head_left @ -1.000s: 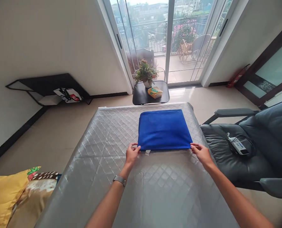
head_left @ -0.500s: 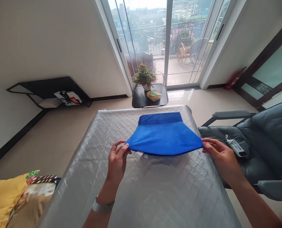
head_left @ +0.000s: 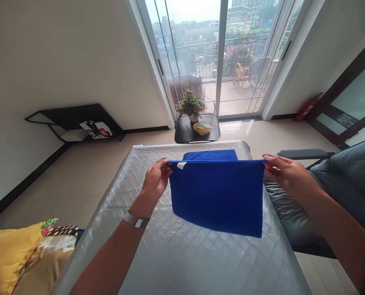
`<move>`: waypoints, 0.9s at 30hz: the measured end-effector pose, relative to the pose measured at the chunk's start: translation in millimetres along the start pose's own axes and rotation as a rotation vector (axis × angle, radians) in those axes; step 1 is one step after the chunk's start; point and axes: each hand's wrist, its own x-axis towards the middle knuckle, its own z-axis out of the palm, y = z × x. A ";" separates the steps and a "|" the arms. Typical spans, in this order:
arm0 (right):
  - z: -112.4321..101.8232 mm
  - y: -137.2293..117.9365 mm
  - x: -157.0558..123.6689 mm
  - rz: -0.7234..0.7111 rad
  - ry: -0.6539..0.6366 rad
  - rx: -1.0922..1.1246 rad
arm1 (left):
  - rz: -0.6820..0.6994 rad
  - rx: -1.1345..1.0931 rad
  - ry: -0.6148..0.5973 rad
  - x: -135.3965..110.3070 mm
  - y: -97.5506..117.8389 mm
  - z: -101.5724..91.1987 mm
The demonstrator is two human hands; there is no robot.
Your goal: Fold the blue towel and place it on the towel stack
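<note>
A blue cloth hangs in the air above the silver quilted table. My left hand pinches its upper left corner, where a small white tag shows. My right hand pinches the upper right corner. The cloth's top edge is stretched level between both hands and the rest drops toward the tabletop. A second folded blue cloth lies on the table behind it, mostly hidden.
A small black side table with a potted plant and a yellow packet stands beyond the table. A grey armchair is to the right, a yellow cushion at lower left, glass balcony doors behind.
Both hands took the near corners of the top blue cloth and raised it off the table. It now hangs upright, leaving another folded cloth on the table.
</note>
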 end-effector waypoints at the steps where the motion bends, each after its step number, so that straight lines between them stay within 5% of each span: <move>1: 5.2 -7.4 8.1 -0.048 -0.006 0.022 | 0.054 -0.015 -0.018 6.8 5.6 9.9; 5: 16.1 -31.9 22.7 -0.280 -0.051 0.062 | 0.265 -0.091 -0.085 19.0 27.0 34.7; 8: 13.8 -25.6 25.0 -0.312 -0.044 0.053 | 0.304 -0.102 -0.095 21.6 18.8 29.7; 11: 3.5 17.8 36.2 -0.274 -0.041 -0.001 | 0.259 -0.038 -0.083 28.8 -22.8 4.9; 18: -38.4 179.9 78.7 -0.017 0.033 -0.275 | 0.005 0.420 0.023 51.0 -164.8 -80.1; 21: -51.3 209.2 81.8 -0.006 0.030 -0.304 | 0.004 0.463 0.032 51.3 -187.7 -102.7; 27: -59.4 212.6 74.2 -0.136 0.016 -0.355 | 0.045 0.500 0.025 42.8 -192.3 -117.4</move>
